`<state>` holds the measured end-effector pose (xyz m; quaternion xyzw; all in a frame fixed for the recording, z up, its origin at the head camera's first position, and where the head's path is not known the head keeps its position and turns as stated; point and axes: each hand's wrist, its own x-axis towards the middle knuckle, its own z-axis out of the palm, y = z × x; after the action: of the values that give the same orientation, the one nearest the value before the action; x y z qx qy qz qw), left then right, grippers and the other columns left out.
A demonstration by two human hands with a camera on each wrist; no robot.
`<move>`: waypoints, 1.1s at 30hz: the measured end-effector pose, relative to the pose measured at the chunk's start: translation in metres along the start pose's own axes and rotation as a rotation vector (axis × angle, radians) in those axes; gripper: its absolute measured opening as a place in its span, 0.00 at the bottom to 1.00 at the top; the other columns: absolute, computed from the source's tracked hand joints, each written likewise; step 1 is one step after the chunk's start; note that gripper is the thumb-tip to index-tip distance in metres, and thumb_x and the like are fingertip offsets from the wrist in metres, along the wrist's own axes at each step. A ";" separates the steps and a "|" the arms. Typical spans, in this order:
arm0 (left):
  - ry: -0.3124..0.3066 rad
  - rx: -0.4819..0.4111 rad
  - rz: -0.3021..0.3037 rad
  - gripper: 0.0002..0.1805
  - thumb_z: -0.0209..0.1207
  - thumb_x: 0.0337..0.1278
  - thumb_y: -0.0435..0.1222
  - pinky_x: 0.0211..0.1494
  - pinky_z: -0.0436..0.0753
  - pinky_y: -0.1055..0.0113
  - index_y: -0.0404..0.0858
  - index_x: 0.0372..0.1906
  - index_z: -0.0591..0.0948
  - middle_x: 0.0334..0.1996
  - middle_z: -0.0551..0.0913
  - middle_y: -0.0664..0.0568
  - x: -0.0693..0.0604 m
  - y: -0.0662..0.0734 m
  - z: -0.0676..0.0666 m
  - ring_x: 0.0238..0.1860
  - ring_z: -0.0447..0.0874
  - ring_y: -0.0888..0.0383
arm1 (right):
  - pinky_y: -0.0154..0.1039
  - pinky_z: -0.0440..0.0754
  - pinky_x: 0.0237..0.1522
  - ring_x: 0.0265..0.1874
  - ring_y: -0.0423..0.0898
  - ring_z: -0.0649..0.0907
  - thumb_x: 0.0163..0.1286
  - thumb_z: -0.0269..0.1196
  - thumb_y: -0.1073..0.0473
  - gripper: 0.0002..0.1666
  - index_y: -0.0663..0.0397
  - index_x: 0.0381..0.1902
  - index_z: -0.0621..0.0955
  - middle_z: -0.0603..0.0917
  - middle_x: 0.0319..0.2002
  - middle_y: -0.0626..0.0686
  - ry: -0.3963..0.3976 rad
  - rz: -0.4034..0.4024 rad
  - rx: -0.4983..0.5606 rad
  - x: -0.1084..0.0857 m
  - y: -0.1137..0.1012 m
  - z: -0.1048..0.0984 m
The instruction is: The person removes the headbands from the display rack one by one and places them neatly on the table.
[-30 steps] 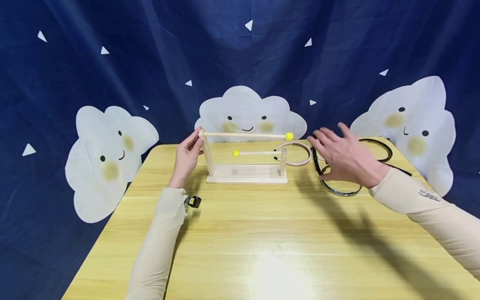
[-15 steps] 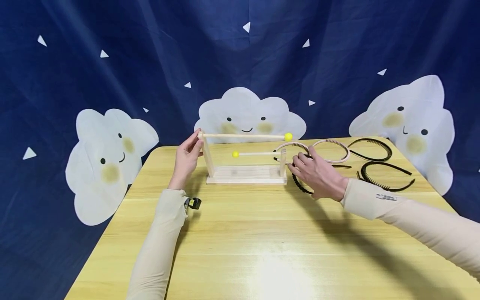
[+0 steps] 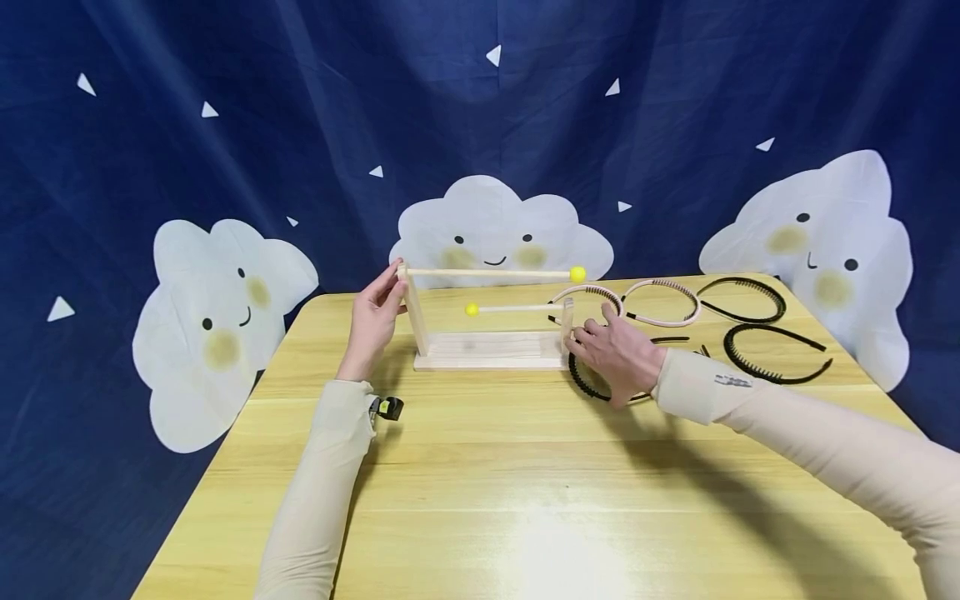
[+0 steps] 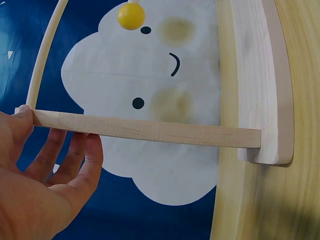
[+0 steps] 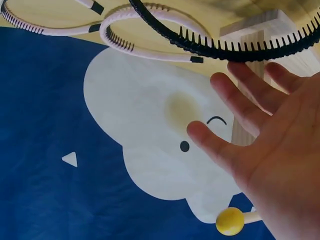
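Observation:
A pale wooden rack (image 3: 491, 350) stands on the table, with two yellow-tipped rods, the upper rod (image 3: 487, 272) from its tall left post and the lower rod (image 3: 517, 308) from its short right post. My left hand (image 3: 372, 321) pinches the top of the tall post (image 4: 150, 131) between thumb and fingers. Beside the short post (image 3: 567, 325) is my right hand (image 3: 618, 354), its fingers spread and mostly straight in the right wrist view. A black toothed headband (image 5: 235, 52) lies at its fingertips; part of it is hidden under the hand, and contact is unclear.
Behind the right hand lie two pale pink headbands, a nearer one (image 3: 596, 289) and another pink one (image 3: 663, 321). Farther right are two more black headbands, one at the back (image 3: 772, 300) and one in front (image 3: 750, 367). A blue cloud-print curtain (image 3: 345, 100) hangs behind the table.
My right hand has come left and down from above the headbands to the short post, and a dark headband has shifted left with it. The left hand keeps its place on the tall post.

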<state>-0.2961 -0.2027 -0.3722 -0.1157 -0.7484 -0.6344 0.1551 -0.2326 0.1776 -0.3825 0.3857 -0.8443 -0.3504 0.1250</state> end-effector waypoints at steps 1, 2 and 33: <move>0.000 0.001 0.002 0.25 0.56 0.76 0.38 0.49 0.86 0.68 0.43 0.74 0.73 0.64 0.79 0.37 0.000 0.000 0.000 0.50 0.80 0.65 | 0.61 0.75 0.56 0.48 0.52 0.79 0.26 0.72 0.17 0.71 0.52 0.66 0.74 0.82 0.53 0.53 -0.016 -0.005 0.007 0.001 0.000 0.001; 0.000 0.000 0.003 0.25 0.56 0.76 0.38 0.49 0.86 0.68 0.43 0.74 0.73 0.64 0.79 0.37 0.000 0.000 0.000 0.50 0.81 0.66 | 0.61 0.75 0.55 0.48 0.53 0.79 0.27 0.72 0.17 0.70 0.53 0.65 0.75 0.82 0.54 0.53 -0.029 -0.010 0.018 0.002 0.001 0.002; -0.030 0.023 -0.044 0.27 0.54 0.78 0.38 0.62 0.83 0.50 0.43 0.77 0.69 0.63 0.78 0.36 -0.004 0.011 -0.005 0.52 0.80 0.62 | 0.69 0.68 0.67 0.64 0.64 0.76 0.41 0.72 0.19 0.67 0.60 0.68 0.74 0.77 0.66 0.65 -0.056 0.051 0.440 -0.008 0.029 0.009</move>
<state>-0.2882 -0.2058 -0.3631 -0.1071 -0.7604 -0.6270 0.1311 -0.2475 0.2014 -0.3686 0.3723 -0.9130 -0.1650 0.0231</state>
